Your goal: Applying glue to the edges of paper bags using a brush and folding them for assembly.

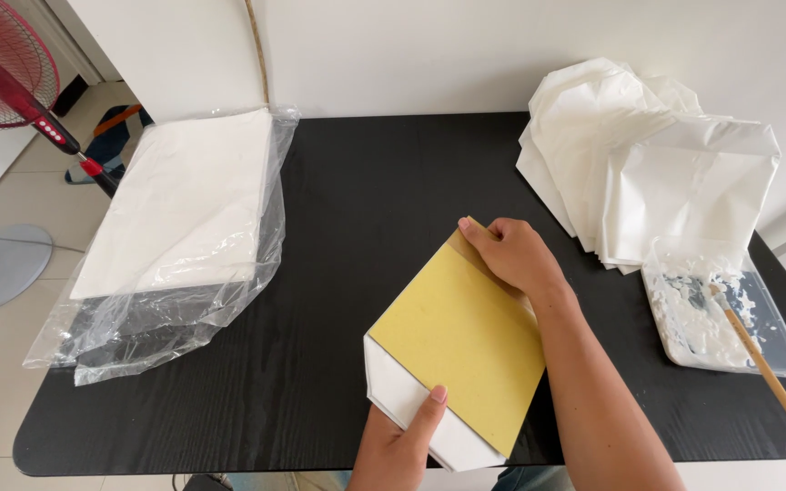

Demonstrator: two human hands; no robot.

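A yellow-brown square board (461, 341) lies tilted on a folded white paper sheet (399, 393) on the black table (357, 209). My right hand (511, 255) grips the board's far corner, fingers curled over its edge. My left hand (399, 444) holds the near edge, thumb pressing down where the white paper folds against the board. The paper shows only as a white strip along the board's lower left side.
A stack of white paper (184, 200) in a loose clear plastic bag (170, 314) lies at the left. A pile of folded white paper pieces (657, 173) sits at the back right. A clear tray of white paste (716, 309) holds a wooden stick (775, 382). A red fan (2, 64) stands at the left.
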